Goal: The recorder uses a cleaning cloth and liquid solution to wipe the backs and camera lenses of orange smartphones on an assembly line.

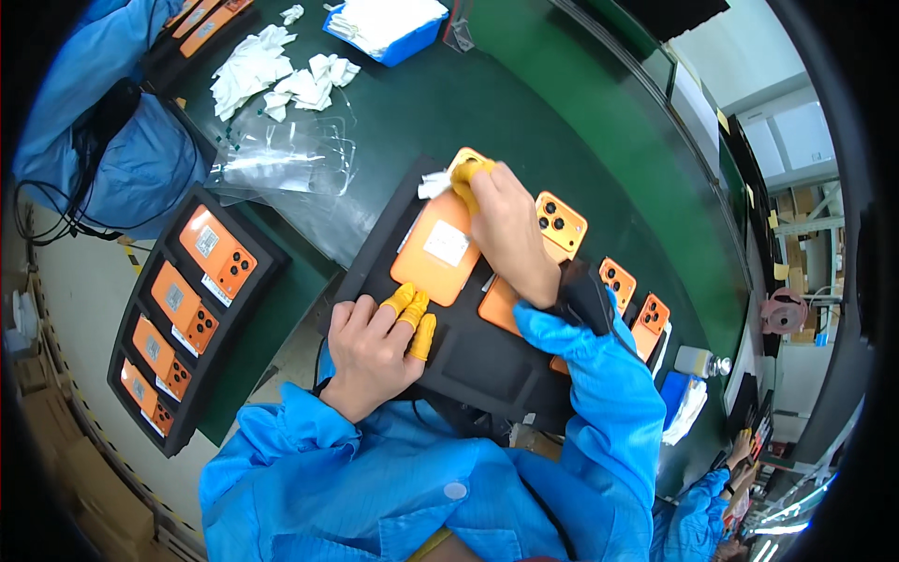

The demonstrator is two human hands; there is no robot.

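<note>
An orange phone (434, 245) lies back up in a black foam tray (375, 253), with a white label on its back. My right hand (510, 225), in yellow finger cots, pinches a white wipe (434, 184) against the phone's camera end, largely covering the lenses. At the phone's lower edge rests my left hand (379, 351), its fingers stretched out in yellow cots and touching the phone without grasping it. Just right of it in the tray, another orange phone (562, 225) is partly hidden under my right wrist.
More orange phones (651, 323) lie farther right. On the left, a second black tray (267, 248) carries several labelled phones. Crumpled white wipes (253, 70), clear plastic sheets (281, 159) and a blue bin (403, 49) are at the back. A bottle (698, 362) stands right.
</note>
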